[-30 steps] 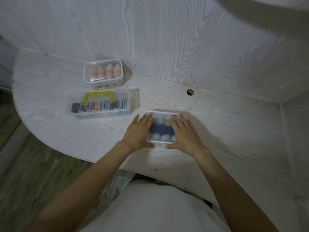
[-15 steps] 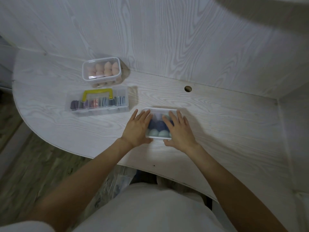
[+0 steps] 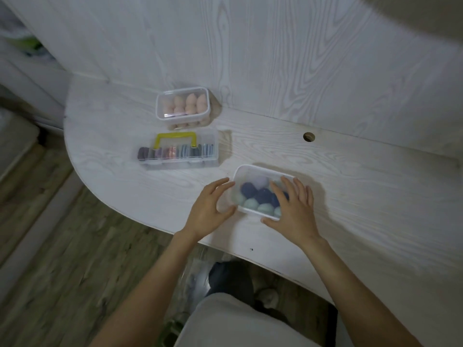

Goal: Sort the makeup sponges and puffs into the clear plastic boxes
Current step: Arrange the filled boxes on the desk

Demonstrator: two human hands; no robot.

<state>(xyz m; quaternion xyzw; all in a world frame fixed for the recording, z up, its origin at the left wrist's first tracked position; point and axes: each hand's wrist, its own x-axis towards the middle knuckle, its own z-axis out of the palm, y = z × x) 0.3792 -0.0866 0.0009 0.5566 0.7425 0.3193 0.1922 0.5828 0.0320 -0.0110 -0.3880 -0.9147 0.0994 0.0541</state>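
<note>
A clear plastic box (image 3: pixel 255 172) with a lid lies near the desk's front edge, filled with dark blue, teal and one lilac sponge (image 3: pixel 260 182). My right hand (image 3: pixel 294 209) lies flat on its right part, fingers spread and straight on the lid. My left hand (image 3: pixel 209 209) is at the box's left side, fingers relaxed, thumb near the corner. Farther back stand a lidded box of peach sponges (image 3: pixel 183 106) and a flat case with a yellow handle (image 3: pixel 178 152) holding coloured puffs on edge.
The white wood-grain desk (image 3: pixel 350 196) has a curved front edge and a cable hole (image 3: pixel 309 137) at the back. A wall panel rises behind it. Wooden floor lies to the left and below.
My left hand has slid off the lid to the box's left side. The right hand stays on the lid. The camera view has shifted, so everything sits further right.
</note>
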